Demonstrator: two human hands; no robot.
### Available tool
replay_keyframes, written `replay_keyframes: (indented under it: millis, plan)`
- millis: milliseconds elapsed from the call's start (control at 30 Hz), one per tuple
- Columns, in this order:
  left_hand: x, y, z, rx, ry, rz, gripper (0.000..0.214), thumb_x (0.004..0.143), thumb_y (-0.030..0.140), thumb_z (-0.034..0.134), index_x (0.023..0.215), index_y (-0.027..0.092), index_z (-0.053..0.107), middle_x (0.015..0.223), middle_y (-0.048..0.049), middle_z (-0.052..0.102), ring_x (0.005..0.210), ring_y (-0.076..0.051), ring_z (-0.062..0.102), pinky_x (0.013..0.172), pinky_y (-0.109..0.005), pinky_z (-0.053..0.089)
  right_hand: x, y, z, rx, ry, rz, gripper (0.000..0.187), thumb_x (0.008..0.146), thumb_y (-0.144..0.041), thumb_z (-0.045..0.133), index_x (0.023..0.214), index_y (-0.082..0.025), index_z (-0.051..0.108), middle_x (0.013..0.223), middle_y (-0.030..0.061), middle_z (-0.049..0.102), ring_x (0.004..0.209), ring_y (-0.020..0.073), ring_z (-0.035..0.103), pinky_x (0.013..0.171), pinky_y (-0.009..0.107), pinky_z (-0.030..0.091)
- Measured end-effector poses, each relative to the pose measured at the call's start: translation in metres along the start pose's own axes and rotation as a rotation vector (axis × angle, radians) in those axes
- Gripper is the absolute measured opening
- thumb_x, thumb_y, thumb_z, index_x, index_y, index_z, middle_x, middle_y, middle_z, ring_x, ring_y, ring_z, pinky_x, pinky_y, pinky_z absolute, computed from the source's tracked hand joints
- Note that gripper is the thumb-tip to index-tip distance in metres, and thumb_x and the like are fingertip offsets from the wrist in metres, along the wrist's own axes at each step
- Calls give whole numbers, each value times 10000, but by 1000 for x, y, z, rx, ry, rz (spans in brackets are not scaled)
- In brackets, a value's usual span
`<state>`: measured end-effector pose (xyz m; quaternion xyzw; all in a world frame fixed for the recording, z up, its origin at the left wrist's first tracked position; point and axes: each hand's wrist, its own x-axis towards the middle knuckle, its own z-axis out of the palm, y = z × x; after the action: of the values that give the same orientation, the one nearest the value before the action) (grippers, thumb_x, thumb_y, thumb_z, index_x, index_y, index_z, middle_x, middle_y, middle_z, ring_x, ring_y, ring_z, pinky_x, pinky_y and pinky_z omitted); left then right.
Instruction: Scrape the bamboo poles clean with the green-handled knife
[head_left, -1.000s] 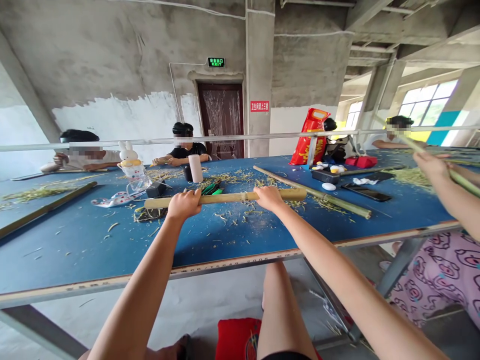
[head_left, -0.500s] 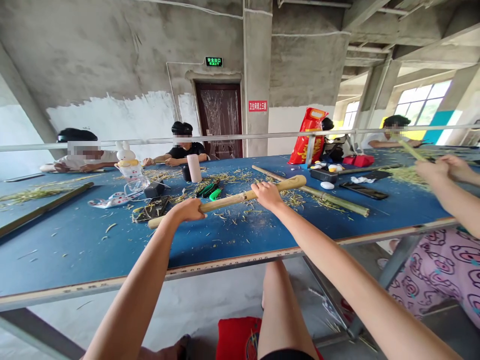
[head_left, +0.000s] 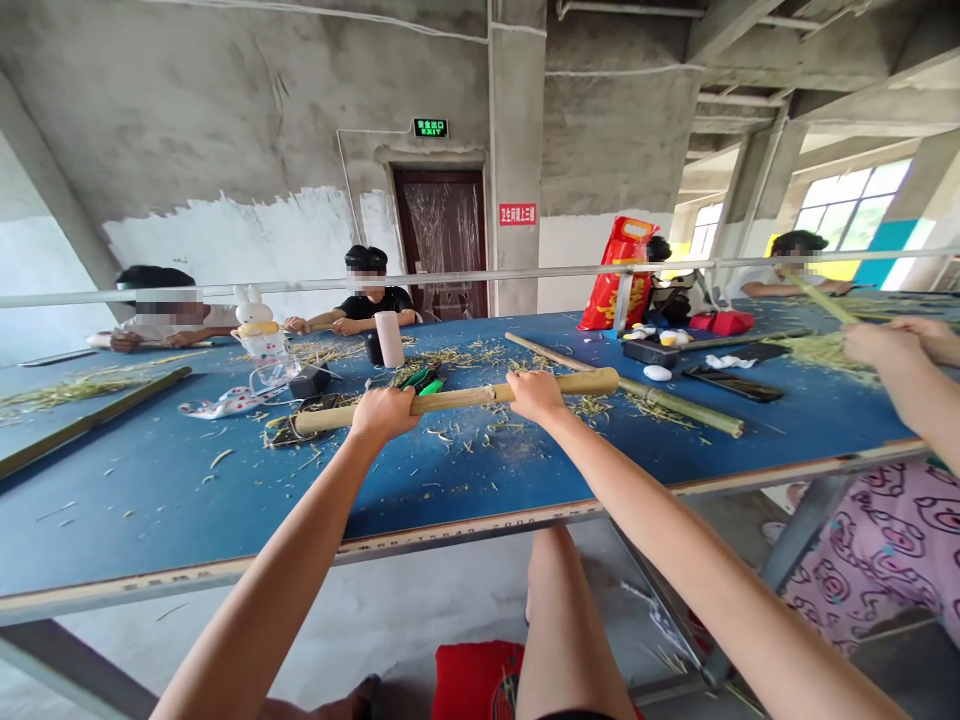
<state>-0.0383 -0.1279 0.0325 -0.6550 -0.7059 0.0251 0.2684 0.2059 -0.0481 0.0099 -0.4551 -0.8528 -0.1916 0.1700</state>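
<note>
A pale, peeled bamboo pole (head_left: 461, 398) spans the space above the blue table, its right end slightly higher than its left. Around its left part my left hand (head_left: 385, 412) is closed, fingers wrapped over the top. My right hand (head_left: 534, 393) grips it near the middle-right, also closed. Just behind the pole lies a green-handled tool (head_left: 429, 384), partly hidden by it. Bamboo shavings (head_left: 465, 435) are scattered under and around the pole. A longer, greenish bamboo pole (head_left: 660, 396) rests on the table behind my right hand.
On the blue table (head_left: 225, 520) stand a pink cup (head_left: 388, 338), a rabbit figure (head_left: 256, 325) and a red bag (head_left: 619, 275). A phone (head_left: 735, 384) lies at the right. Another bamboo pole (head_left: 90, 420) lies left. A co-worker's hands (head_left: 892, 340) hold bamboo at the right; other people sit opposite.
The bamboo pole has turned in my hands, and its left end is a little higher. My left hand has shifted from below the pole to on top of it.
</note>
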Motion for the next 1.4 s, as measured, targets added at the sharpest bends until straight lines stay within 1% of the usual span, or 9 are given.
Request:
replay_keyframes:
  millis: [233,500,633,733,900,1033,1100,1233,1400]
  plan:
    - [0,-7,0,79,50,59,317,753,343,420,960,170,585,829,-108,667,776,-270,630,644,-344,463,3,-4,0,53,-104,-54,237,716,-168,519,946,-142,571,846,112,660,792,233,612,650,294,422]
    - [-3,-20,-3,166,336,184,269,749,196,419,928,144,613,769,-109,642,741,-266,625,637,-350,462,10,4,-1,172,-230,-147,187,685,-144,524,845,-182,614,838,63,668,732,180,606,562,231,390]
    - [0,-24,-4,176,400,198,249,758,222,438,928,174,614,759,-93,639,736,-253,620,638,-344,465,20,13,-6,235,-287,-156,131,674,-200,568,792,-186,623,767,39,668,653,160,603,511,218,377]
    - [5,-24,-6,190,417,185,252,765,257,440,943,195,607,758,-93,635,741,-255,614,633,-345,461,27,22,-11,373,-411,-149,138,647,-209,610,781,-175,619,709,24,664,613,151,608,501,214,393]
    - [20,-24,-7,184,444,217,266,791,249,376,925,216,604,717,-73,627,704,-238,605,583,-319,437,41,39,-16,756,-693,-107,247,582,-143,664,819,-129,596,786,35,676,660,147,634,554,211,465]
    - [37,-35,-4,260,548,260,236,813,270,371,875,238,597,692,-41,616,658,-207,590,553,-292,404,55,61,-19,869,-869,-221,354,551,-219,713,876,-123,611,770,17,665,702,165,637,603,234,473]
    - [46,-45,-4,306,614,244,209,809,282,383,839,251,588,686,-29,606,656,-206,579,557,-293,393,63,76,-24,775,-832,-258,430,516,-272,746,902,-128,625,798,18,664,725,175,629,608,238,457]
    - [68,-56,-14,349,739,216,140,771,262,432,725,227,559,663,-29,581,685,-212,561,604,-303,380,79,95,-40,629,-639,-286,517,496,-385,759,918,-117,630,894,43,654,775,193,601,633,261,434]
    - [94,-39,-38,377,826,188,138,767,191,440,655,206,520,670,-37,571,724,-198,546,645,-298,350,105,81,-51,746,-554,-448,568,512,-449,746,968,-141,605,911,19,643,777,169,583,651,250,422]
